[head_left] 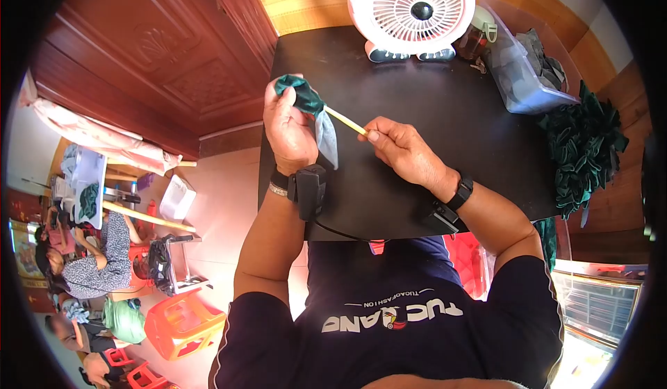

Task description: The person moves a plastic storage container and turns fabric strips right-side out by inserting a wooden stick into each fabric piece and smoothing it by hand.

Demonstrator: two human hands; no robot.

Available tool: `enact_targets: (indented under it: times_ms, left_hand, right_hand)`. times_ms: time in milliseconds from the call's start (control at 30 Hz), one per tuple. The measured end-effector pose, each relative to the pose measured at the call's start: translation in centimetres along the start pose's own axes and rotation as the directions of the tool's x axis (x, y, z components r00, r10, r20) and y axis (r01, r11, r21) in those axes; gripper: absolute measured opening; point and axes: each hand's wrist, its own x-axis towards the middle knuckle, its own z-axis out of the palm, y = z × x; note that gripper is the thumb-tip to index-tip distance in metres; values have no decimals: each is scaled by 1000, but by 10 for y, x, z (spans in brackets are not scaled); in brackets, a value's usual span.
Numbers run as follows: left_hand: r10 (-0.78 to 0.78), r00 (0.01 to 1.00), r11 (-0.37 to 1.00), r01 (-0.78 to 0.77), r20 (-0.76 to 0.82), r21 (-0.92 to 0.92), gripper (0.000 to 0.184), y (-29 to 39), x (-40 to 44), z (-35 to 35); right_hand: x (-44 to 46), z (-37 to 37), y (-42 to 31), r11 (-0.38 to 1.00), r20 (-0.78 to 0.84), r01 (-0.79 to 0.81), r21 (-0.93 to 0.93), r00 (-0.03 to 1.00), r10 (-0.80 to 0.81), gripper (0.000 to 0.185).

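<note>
My left hand (286,128) is closed round a dark green piece of cloth (301,94), velvety to look at, over the left part of the black table. A paler grey-green flap (326,139) hangs from this cloth beside my wrist. My right hand (403,149) pinches one end of a thin pale yellow stick (346,120) between thumb and fingers. The stick slants up and left, and its far end meets the green cloth at my left hand; whether it goes inside is hidden. Both wrists wear black bands with devices.
A white and pink fan (422,10) stands at the back of the black table (417,87). At the right are a clear plastic bin (531,98) of grey cloth, a lidded jar (475,36) and a heap of dark green cloth pieces (583,149). People and an orange stool (184,325) are at left.
</note>
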Motion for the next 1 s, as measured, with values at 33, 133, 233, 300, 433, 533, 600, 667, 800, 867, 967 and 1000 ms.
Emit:
enact_targets:
  times_ms: [33,133,233,300,433,533,600,667,800,867,967,1000]
  left_hand:
    - [31,999,1000,-31,-21,-2,20,-3,1,-1]
    - [-5,998,1000,4,-68,-25,18,-5,3,-5]
    - [36,999,997,-34,-13,75,20,-5,2,-4]
    - [54,998,991,-51,-23,127,23,-5,-2,-3]
    - [143,990,976,-139,-14,165,27,-7,-3,1]
    - [13,998,996,-7,-59,88,26,-12,-11,6]
    - [-93,994,988,85,52,131,23,-10,-11,2]
    - [-222,961,966,195,164,168,22,-11,-13,-3]
    - [-111,993,986,107,25,126,17,-5,-5,14]
    - [-75,997,988,76,-11,134,19,0,-2,15]
    - [-72,996,989,63,61,137,20,2,6,-1]
    - [-98,994,986,89,57,142,19,1,6,-1]
  right_hand:
    - [0,0,-1,1000,-1,10,-17,1000,-10,23]
    - [-1,1,-2,998,-5,39,-51,999,-39,24]
    - [0,1,2,997,-9,66,-48,998,-67,24]
    - [0,4,2,996,0,83,-34,997,-83,23]
    - [-1,6,6,994,-9,109,25,994,-109,23]
    - [-1,8,3,991,-39,115,69,993,-112,23]
    - [-2,6,4,994,-58,91,55,994,-88,23]
    - [0,7,8,988,-80,107,115,992,-98,22]
    - [2,0,-4,980,-13,46,195,999,-45,22]
    - [1,-1,-4,985,-3,26,168,1000,-26,22]
    - [1,-2,-2,989,12,15,148,1000,-17,22]
    - [0,-2,-2,989,19,12,145,1000,-15,22]
